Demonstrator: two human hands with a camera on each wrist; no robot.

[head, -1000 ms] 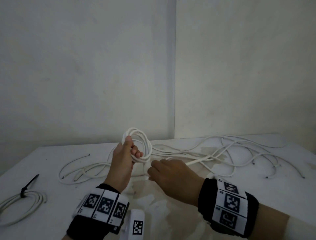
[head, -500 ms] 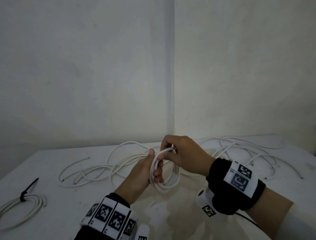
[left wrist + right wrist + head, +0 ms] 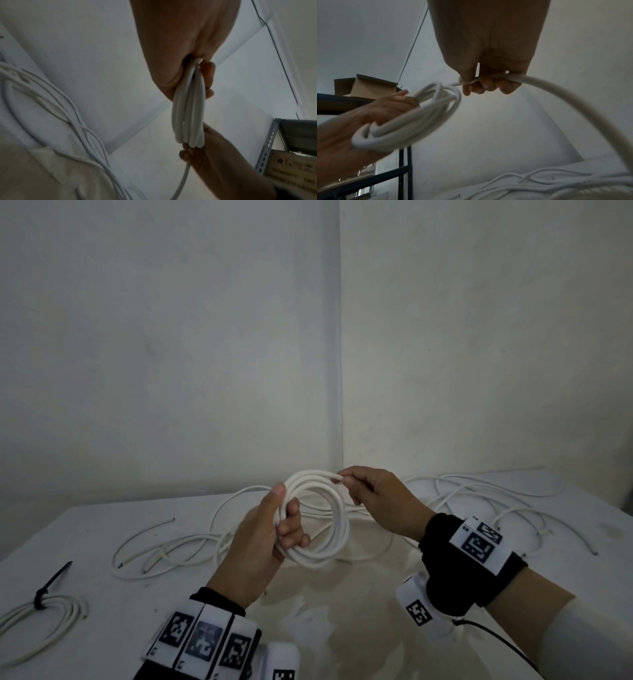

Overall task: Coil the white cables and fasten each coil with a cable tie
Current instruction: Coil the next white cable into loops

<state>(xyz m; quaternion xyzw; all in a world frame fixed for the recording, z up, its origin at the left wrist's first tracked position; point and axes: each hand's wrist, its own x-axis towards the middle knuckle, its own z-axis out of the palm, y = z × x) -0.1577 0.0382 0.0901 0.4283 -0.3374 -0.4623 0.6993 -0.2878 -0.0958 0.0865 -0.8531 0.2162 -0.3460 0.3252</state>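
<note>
A white cable coil (image 3: pixel 329 525) of several loops is held up above the table. My left hand (image 3: pixel 274 529) grips its left side, thumb on top and fingers curled through the loops (image 3: pixel 190 108). My right hand (image 3: pixel 370 494) pinches the cable's free strand (image 3: pixel 539 86) at the coil's top right, laying it against the loops. In the right wrist view the coil (image 3: pixel 419 115) hangs in the left hand, blurred. A finished coil (image 3: pixel 41 625) with a black cable tie (image 3: pixel 51 583) lies at the table's left edge.
Several loose white cables (image 3: pixel 479 501) sprawl over the white table (image 3: pixel 376 628) at the back and to the left (image 3: pixel 164 549). Two walls meet in a corner behind. A metal shelf with a cardboard box (image 3: pixel 364 86) shows in the wrist views.
The right hand went from the table up to the coil and laid another loop on it. The coil has grown wider and both hands have risen a little.
</note>
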